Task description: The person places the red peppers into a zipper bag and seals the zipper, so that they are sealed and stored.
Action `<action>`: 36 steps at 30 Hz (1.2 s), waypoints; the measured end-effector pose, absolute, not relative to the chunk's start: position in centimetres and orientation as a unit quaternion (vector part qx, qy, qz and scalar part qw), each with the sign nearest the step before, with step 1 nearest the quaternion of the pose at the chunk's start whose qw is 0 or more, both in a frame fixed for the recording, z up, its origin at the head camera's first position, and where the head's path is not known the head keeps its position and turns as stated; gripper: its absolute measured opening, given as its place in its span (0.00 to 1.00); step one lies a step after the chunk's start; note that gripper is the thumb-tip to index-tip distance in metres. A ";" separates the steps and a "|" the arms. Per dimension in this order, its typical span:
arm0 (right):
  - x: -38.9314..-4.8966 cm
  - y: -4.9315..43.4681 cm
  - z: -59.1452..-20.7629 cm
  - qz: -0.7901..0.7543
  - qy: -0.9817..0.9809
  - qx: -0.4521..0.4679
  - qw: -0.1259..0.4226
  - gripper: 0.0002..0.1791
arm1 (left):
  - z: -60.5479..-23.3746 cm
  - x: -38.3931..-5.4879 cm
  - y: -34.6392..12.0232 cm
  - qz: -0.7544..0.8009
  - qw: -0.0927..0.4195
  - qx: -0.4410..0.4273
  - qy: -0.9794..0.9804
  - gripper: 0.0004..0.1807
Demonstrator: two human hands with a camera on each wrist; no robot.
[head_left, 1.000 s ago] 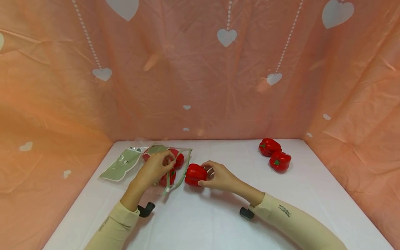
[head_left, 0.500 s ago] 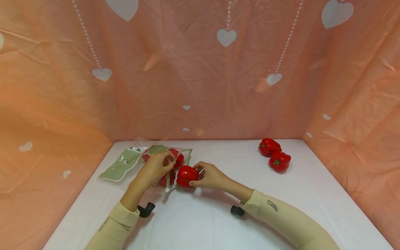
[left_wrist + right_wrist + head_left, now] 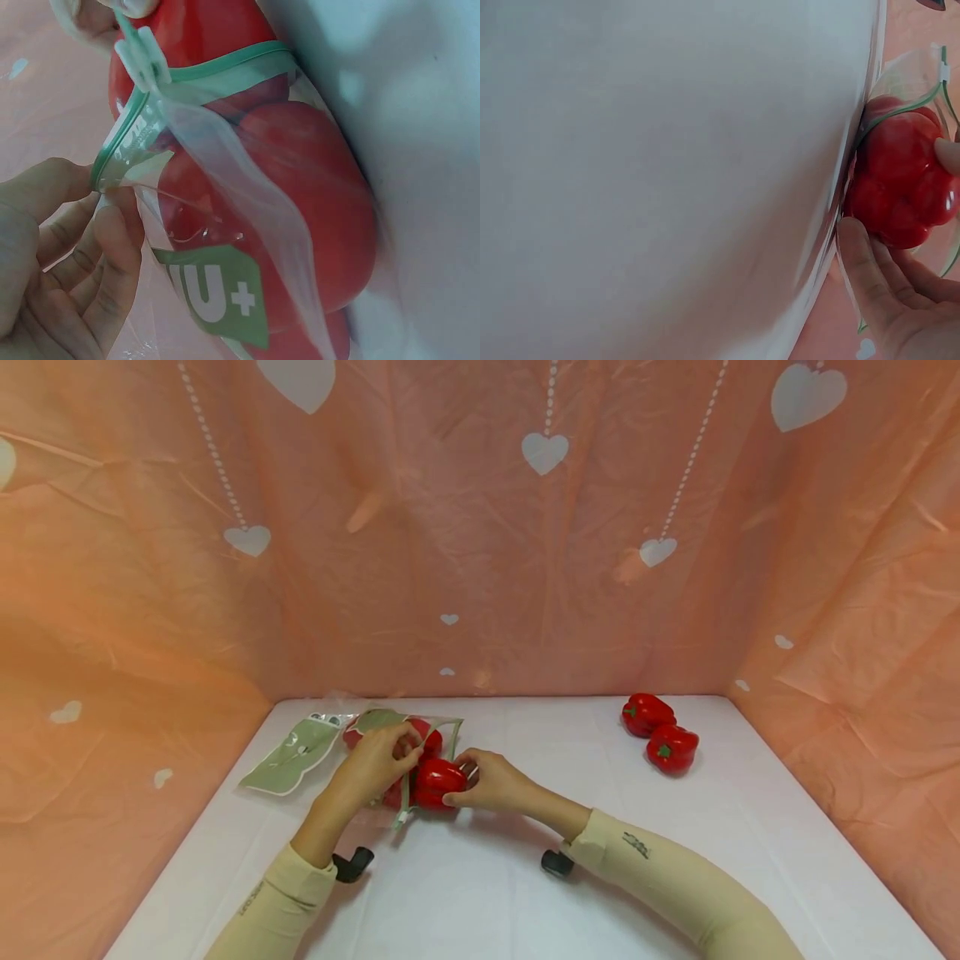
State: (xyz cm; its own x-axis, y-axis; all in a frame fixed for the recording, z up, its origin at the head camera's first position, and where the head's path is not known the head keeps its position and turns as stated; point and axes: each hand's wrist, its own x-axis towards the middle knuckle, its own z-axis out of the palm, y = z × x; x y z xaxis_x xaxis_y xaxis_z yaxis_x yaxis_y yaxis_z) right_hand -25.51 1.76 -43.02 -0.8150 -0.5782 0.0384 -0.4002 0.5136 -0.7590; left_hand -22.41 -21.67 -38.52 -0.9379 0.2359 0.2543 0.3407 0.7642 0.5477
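Observation:
A clear zip bag with a green rim lies on its side at the left of the table, red bell peppers inside it. My left hand pinches the bag's rim between thumb and fingers, holding the mouth up. A white slider sits on the green zip in the left wrist view. My right hand grips another red bell pepper at the bag's mouth, fingers and thumb around its near end. In the right wrist view that pepper is partly within the green rim.
Two more red bell peppers rest touching each other at the back right of the white table. A second flat bag with a green label lies at the far left. Orange cloth hangs behind and along both sides.
My right hand has moved left with the pepper, from beside the bag to its mouth. My left hand has kept its pinch on the rim without visible movement.

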 end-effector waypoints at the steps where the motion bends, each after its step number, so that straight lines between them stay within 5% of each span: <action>1: -25.5 1.7 -43.0 -0.402 0.864 -0.281 0.112 0.30 | -38.5 -22.4 -21.7 -0.307 0.085 -0.153 -0.935 0.04; 36: -25.8 0.1 -43.8 -0.512 0.806 -0.244 0.168 0.29 | -38.3 -22.3 -21.5 -0.299 0.085 -0.138 -0.940 0.06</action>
